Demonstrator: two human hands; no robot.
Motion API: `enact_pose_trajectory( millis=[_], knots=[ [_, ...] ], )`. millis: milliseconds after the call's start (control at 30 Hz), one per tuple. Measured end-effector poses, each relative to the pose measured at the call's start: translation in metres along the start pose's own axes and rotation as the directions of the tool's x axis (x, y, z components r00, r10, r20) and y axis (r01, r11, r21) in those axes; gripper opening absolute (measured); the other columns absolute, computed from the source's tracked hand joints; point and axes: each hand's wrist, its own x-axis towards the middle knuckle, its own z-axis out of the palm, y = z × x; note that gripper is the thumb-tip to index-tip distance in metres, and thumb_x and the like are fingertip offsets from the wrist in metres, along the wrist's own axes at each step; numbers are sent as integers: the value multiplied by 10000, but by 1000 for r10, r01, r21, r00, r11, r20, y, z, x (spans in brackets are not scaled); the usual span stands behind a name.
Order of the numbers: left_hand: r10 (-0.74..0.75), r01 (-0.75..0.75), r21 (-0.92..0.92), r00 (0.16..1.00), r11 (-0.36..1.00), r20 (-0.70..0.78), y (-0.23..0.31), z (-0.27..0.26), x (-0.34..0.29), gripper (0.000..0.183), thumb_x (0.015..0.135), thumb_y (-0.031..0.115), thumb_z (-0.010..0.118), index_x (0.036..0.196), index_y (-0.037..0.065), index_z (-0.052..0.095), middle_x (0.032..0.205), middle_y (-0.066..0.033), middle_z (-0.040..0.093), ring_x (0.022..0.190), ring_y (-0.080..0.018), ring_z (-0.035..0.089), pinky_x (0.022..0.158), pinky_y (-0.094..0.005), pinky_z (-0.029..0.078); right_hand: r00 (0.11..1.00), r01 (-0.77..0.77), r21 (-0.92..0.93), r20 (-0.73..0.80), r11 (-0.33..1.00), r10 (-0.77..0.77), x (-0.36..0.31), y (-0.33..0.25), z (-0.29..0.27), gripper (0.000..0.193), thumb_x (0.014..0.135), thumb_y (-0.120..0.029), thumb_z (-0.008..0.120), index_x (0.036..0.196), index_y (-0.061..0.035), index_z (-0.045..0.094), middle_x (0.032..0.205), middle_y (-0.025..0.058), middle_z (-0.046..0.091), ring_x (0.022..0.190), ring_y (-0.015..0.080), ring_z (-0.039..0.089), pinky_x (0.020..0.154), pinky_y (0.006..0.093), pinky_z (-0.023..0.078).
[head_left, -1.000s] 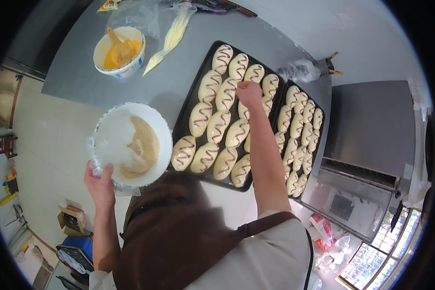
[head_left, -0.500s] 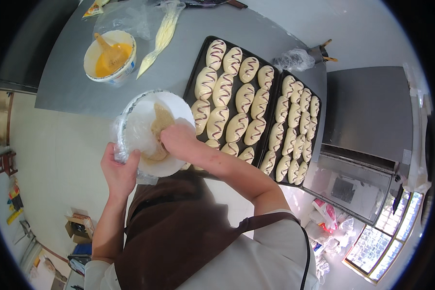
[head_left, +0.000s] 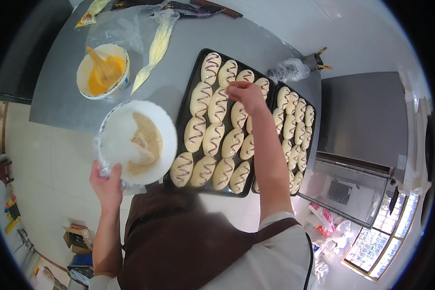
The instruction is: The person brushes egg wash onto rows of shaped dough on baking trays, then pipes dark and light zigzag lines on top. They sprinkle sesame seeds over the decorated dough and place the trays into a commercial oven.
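My left hand (head_left: 107, 186) grips the rim of a white bowl (head_left: 166, 125), thumb inside, and holds it tilted left of the near tray. Clear plastic covers part of the bowl; a heap of fine tan grains, like sesame seeds, (head_left: 151, 137) lies inside. My right hand (head_left: 246, 95) is over the far part of the near black baking tray (head_left: 178, 159), fingertips pinched together just above the dough buns. What the pinch holds is too small to see. Rows of pale oval buns (head_left: 195, 134) with dark zigzag lines fill this tray.
A second black tray of striped buns (head_left: 289, 126) adjoins on the right. On the grey table (head_left: 58, 99) are a bowl of orange-yellow liquid (head_left: 101, 89) with a wooden-handled brush (head_left: 104, 67) and a piping bag of pale filling (head_left: 157, 48). A dark oven-like appliance (head_left: 362, 121) stands right.
My right hand has left the grains in the bowl and moved right and away over the near tray. My left hand has brought the bowl slightly left and nearer.
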Motion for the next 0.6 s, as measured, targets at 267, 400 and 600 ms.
enact_pose_trajectory(
  millis=[267,400,600],
  knots=[
    [-64,53,-57,975,997,-212,-17,-43,-7,299,942,63,683,1221,-14,609,1113,-77,689,973,-139,627,895,-297,493,983,-85,59,-160,995,93,148,33,-57,214,840,40,756,1025,113,676,964,191,725,806,259,748,740,297,647],
    [-96,67,-119,962,991,-257,-25,-53,-10,349,953,64,673,1281,-22,593,1168,-101,687,1023,-164,636,938,-317,493,993,-80,40,91,996,76,168,23,-32,212,834,52,755,1018,118,673,929,197,730,814,259,748,746,296,647],
    [-111,73,-142,954,987,-280,-25,-63,-15,367,954,68,664,1297,-36,584,1192,-108,683,1034,-171,636,954,-321,487,995,-29,-269,81,963,52,153,0,8,252,815,51,761,1047,112,684,913,179,729,797,237,747,725,294,631]
  ],
)
